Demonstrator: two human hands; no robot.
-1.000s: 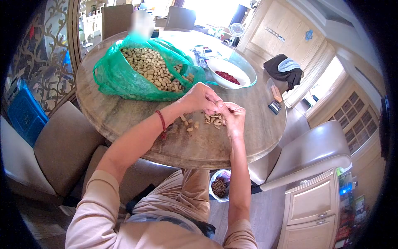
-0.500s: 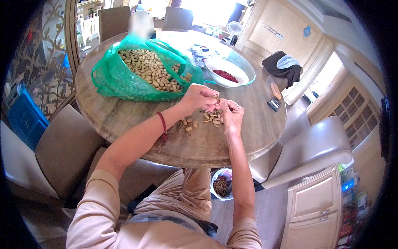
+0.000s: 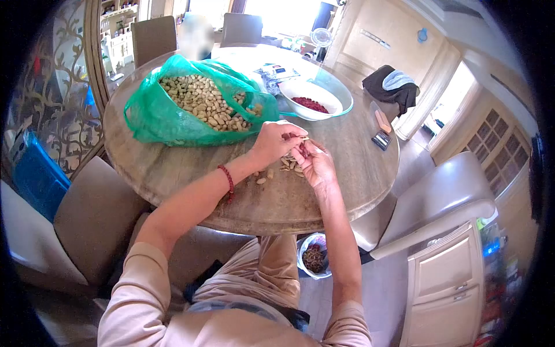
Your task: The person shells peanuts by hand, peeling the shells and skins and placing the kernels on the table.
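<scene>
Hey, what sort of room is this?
It looks like a dining area in a home, most likely: there's a large round table, padded chairs drawn up around it, and a panelled cabinet nearby.

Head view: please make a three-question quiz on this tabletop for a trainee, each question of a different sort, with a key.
1. Multiple choice. What fills the green bag?
A) apples
B) peanuts in their shells
C) folded towels

2. True or false: the white bowl holds red kernels.

3. Short answer: how do the left hand and right hand stand to each other, and over what?

Key:
1. B
2. True
3. Close together, over the table
</scene>
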